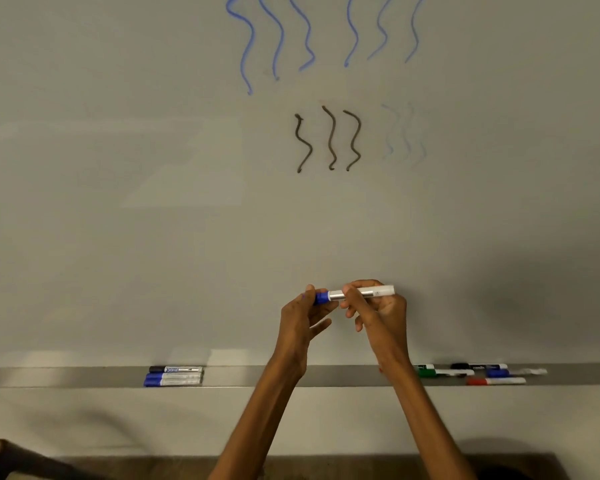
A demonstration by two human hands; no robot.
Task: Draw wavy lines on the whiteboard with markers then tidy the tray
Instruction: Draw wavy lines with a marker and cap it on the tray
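Note:
A blue-capped marker (pixel 378 292) with a white barrel lies level in front of the whiteboard (pixel 153 202). My right hand (pixel 378 313) grips its barrel. My left hand (pixel 303 317) pinches the blue cap (pixel 322 297) at the marker's left end. Higher on the board are several blue wavy lines (pixel 278 39), three dark wavy lines (pixel 329 140) and a few faint blue ones (pixel 404 133). The grey tray (pixel 243 375) runs along the bottom of the board.
Three markers (pixel 174 375), one black-capped and two blue-capped, lie side by side on the tray's left part. On the right part lie several loose markers: green (pixel 426 372), black (pixel 478 366), blue (pixel 513 372) and red (pixel 496 381). A wall and dark floor show below the tray.

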